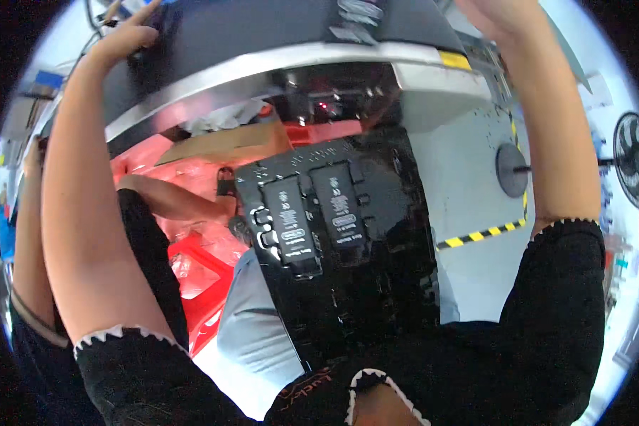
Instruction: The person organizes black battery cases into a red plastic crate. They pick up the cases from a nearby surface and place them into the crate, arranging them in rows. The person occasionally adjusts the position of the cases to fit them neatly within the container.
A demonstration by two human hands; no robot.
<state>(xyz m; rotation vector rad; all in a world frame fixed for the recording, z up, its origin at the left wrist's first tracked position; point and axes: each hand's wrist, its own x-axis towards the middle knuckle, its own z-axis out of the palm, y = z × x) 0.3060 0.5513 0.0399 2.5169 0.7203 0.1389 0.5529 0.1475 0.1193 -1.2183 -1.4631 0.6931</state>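
Note:
My left hand (126,35) is raised over the far left of the dark-topped workbench (263,28). Its visible fingers are spread, and nothing shows between them. At the top right, my right hand (500,18) is cut off by the picture's edge, so its fingers are hidden. A black moulded plastic tray (397,284) leans across my lap, below the bench edge. Two flat black battery packs with printed labels lie in its left part: one battery pack (289,220) on the left, another battery pack (337,206) beside it. Neither hand touches the tray.
A shiny clear-and-dark packet (357,20) lies on the bench. Beneath it are a cardboard box (224,142) and red plastic sheeting (192,263). Another person's arm (32,234) is at far left. Right: a round black stand base (511,170), striped floor tape (483,236) and a fan (628,153).

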